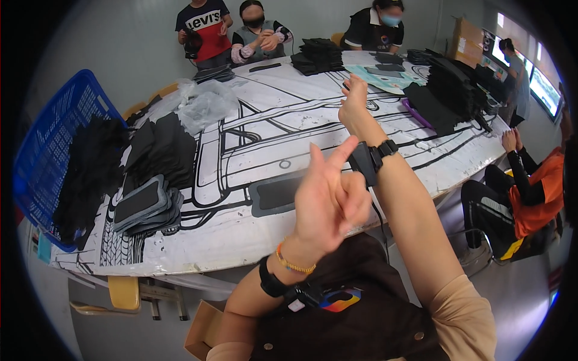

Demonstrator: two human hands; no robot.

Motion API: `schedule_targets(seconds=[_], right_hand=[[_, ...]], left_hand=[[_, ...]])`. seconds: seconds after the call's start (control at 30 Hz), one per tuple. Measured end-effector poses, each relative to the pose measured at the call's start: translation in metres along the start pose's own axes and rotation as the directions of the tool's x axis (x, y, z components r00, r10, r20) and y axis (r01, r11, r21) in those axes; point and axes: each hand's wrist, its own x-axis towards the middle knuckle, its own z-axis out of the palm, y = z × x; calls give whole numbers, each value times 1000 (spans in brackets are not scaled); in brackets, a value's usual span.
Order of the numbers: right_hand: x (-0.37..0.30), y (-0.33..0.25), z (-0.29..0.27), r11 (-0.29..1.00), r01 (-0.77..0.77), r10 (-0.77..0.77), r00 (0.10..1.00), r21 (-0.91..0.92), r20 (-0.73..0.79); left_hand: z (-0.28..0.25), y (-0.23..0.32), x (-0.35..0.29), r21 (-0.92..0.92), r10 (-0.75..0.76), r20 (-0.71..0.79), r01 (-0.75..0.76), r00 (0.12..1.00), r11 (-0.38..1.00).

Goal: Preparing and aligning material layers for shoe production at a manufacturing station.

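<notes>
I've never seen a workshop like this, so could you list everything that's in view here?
Long table with black line drawing on white cover: one, centre.
Blue plastic basket of black fabric pieces: one, table's left end.
Grey-edged flat black pouches: one stack, near left.
Single flat grey-edged black pouch: one, on the table beyond the left hand.
Crumpled clear plastic bag: one, upper left.
Black fabric stacks: several, far end and right side.
Co-workers: three at far end, others at right.
Left hand: raised, empty, fingers partly curled, bead bracelet and black wrist strap.
Right hand: raised over table, empty, black wrist device.
</notes>
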Motion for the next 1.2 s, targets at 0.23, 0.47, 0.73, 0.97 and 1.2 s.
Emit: schedule_targets(seconds=[0.23,0.47,0.73,0.97,1.2], right_hand=[[13,14,-3,980,19,-78,953,-199,-293],[32,16,-15,992,49,-76,968,-118,-240],[14,9,-16,999,48,-46,992,15,-115],[-46,-15,20,803,580,-529,800,-136,284],[-74,-33,32,537,780,-670,626,-322,400]], left_hand=[[14,-39,-4,269,-179,-39,183,983,946],[14,-40,-6,253,-195,53,176,979,951],[1,-9,-11,708,220,20,-169,975,686],[-23,-26,9,855,371,-141,-76,918,513],[-24,-55,12,360,202,-301,-85,932,929]])
